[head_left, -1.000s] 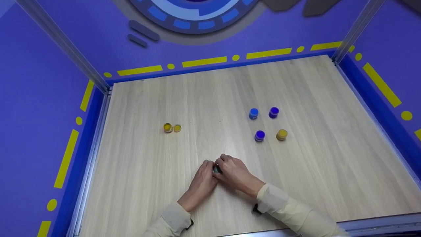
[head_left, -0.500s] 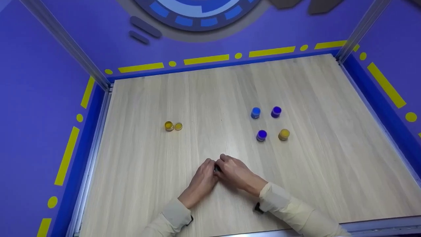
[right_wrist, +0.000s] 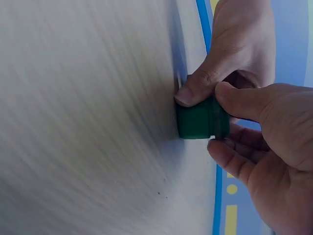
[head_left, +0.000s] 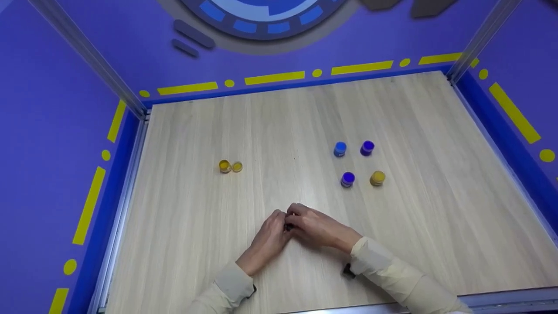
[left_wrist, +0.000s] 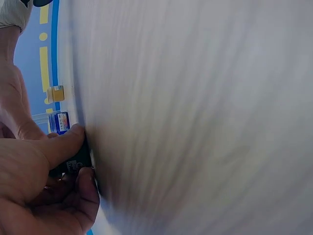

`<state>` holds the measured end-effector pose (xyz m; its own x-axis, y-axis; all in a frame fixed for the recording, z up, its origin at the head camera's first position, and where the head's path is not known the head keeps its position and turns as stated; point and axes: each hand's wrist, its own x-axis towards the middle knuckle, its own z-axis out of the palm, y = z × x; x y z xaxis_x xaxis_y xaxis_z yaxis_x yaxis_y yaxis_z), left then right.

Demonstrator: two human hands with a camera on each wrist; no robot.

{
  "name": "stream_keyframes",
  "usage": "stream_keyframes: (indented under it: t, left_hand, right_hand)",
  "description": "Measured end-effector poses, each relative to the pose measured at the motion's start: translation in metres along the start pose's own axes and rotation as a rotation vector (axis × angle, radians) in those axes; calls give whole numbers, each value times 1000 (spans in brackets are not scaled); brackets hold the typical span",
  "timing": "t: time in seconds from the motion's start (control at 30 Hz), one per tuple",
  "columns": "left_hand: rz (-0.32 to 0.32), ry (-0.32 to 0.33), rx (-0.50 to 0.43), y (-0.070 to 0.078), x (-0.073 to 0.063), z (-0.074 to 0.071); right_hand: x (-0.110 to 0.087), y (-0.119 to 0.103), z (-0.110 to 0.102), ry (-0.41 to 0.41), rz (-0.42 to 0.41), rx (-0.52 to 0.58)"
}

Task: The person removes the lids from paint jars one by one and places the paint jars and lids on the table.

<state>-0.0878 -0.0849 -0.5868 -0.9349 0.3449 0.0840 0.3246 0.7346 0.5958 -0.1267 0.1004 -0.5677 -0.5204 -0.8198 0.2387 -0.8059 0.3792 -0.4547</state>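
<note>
A small green paint jar (right_wrist: 193, 122) stands on the table close to its front edge, between both hands. My left hand (head_left: 267, 240) grips the body of the jar low down, its thumb along the side. My right hand (head_left: 320, 229) pinches the jar's lid (right_wrist: 223, 121) at the top between thumb and fingers. From the head view the hands cover most of the jar. The left wrist view shows a dark side of the jar with a printed label (left_wrist: 73, 165) between the left fingers.
To the right stand a light blue jar (head_left: 340, 149), two purple jars (head_left: 367, 148) and a yellow jar (head_left: 377, 178), all lidded. An uncovered yellow jar (head_left: 224, 166) is at left, with its lid (head_left: 237, 167) beside it. Purple walls enclose the wooden table (head_left: 196, 209).
My right hand has turned slightly over the lid, its wrist shifting a little to the right. My left hand keeps its grip on the jar. The head view has shifted slightly.
</note>
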Motion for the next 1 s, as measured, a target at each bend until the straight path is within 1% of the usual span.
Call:
stream_keyframes:
  t: [0.17, 0.33, 0.4, 0.53, 0.67, 0.73, 0.77, 0.9, 1.0]
  left_hand:
    - [6, 25, -49, -3, -1, 1]
    - [-22, 18, -94, -5, 1, 1]
    - [-30, 16, -107, -5, 1, 0]
    - [-39, 18, -114, -4, 1, -1]
    - [-35, 31, -134, -5, 2, 0]
    - [-34, 32, -145, -5, 2, 0]
    - [-39, 29, -154, -6, 2, 0]
    - [-69, 13, -176, -5, 3, -1]
    - [-87, 0, -177, -4, 4, -2]
  right_hand:
    - [1, 2, -5, -56, -41, 29]
    - [2, 4, -7, -107, -39, 59]
    - [3, 4, -7, -107, -38, 70]
    - [2, 7, -6, -80, -59, 80]
    - [0, 11, -7, -53, -48, 113]
    - [-1, 14, -9, -30, -13, 139]
    - [-2, 14, -10, -15, 20, 157]
    - [-1, 14, -16, 86, 186, 186]
    - [2, 10, -18, 135, 304, 175]
